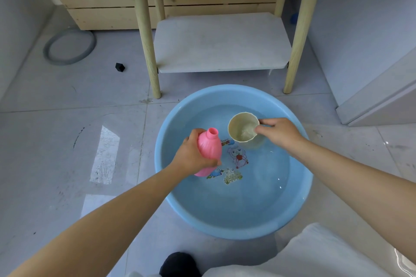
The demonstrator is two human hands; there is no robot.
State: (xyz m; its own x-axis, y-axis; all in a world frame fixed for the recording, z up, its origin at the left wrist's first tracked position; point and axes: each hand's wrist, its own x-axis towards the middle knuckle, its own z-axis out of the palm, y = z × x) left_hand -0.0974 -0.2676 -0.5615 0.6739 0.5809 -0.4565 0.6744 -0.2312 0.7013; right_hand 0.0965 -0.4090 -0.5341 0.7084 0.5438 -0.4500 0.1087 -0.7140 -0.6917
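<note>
A round blue basin (299, 189) with water and cartoon pictures on its bottom stands on the tiled floor. My left hand (191, 155) grips a pink plastic bottle (209, 145) with no cap, held over the basin's left part, its mouth pointing up and slightly right. My right hand (279, 134) pinches the rim of a cream cup (242, 127) that holds some water, just right of the bottle's mouth and above the basin's water.
A white table with pale wooden legs (146, 38) and a low shelf (221, 42) stands right behind the basin. A grey ring (48, 51) and a small black object (119, 67) lie on the floor at left. White cloth (315, 254) covers the lower right.
</note>
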